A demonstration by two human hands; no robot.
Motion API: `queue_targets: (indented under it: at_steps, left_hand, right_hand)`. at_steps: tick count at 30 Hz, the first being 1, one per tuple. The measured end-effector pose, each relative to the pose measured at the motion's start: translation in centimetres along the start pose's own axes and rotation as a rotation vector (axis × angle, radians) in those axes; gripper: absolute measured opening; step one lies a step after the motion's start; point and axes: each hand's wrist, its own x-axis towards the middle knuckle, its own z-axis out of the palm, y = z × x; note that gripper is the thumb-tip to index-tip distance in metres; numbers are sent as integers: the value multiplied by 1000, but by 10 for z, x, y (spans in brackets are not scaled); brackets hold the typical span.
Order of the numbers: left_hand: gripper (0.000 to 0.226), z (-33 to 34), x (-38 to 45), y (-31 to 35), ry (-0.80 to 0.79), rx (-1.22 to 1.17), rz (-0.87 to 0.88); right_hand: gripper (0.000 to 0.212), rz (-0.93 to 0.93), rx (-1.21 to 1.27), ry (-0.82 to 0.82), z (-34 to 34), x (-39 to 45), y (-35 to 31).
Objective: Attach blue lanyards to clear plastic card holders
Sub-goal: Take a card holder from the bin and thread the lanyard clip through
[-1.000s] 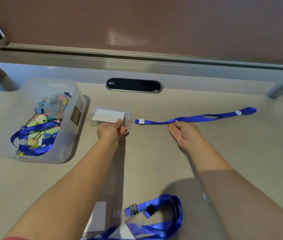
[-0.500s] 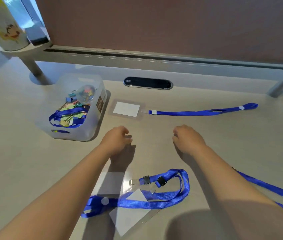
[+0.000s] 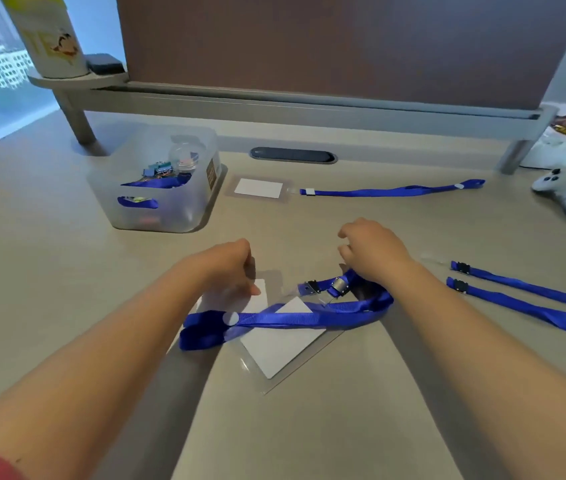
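Observation:
A clear card holder (image 3: 283, 344) with a white card lies near me, and a looped blue lanyard (image 3: 292, 318) drapes over it with two metal clips (image 3: 325, 287) at its end. A second card holder (image 3: 259, 299) lies partly under my left hand (image 3: 229, 268); the thumb rests on it and the fingers are hidden. My right hand (image 3: 371, 251) hovers with half-curled fingers just above the loop near the clips, holding nothing I can see. At the back, another card holder (image 3: 258, 188) lies joined to a straight lanyard (image 3: 392, 191).
A translucent bin (image 3: 160, 188) with lanyards and clips stands at the back left. Two loose lanyard straps (image 3: 531, 299) lie at the right. A white game controller (image 3: 565, 192) sits far right. A monitor riser (image 3: 274, 102) spans the back, with a cable slot (image 3: 293, 155) below it.
Both hands let go of the back holder and lanyard and drew toward me. My left hand now rests on the near holder, and my right hand is over the looped lanyard.

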Motion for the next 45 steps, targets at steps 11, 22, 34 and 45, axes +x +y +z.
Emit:
queue_targets:
  at_steps: [11,22,34,45]
  left_hand:
    - [48,-4,-23,3,87,-123,-20]
    - [27,-28,-34,15,559,139,264]
    - [37,-46,-20,10,749,-41,151]
    - [38,-41,-32,35,800,-151,298]
  right_hand:
    - [37,49,149,109,-1,-46,-25]
    - [38,-85,308,50,8,-11,-48]
    - [24,-143,749,174,-20,12,-57]
    - [22,-184,931,190,-35,18,-57]
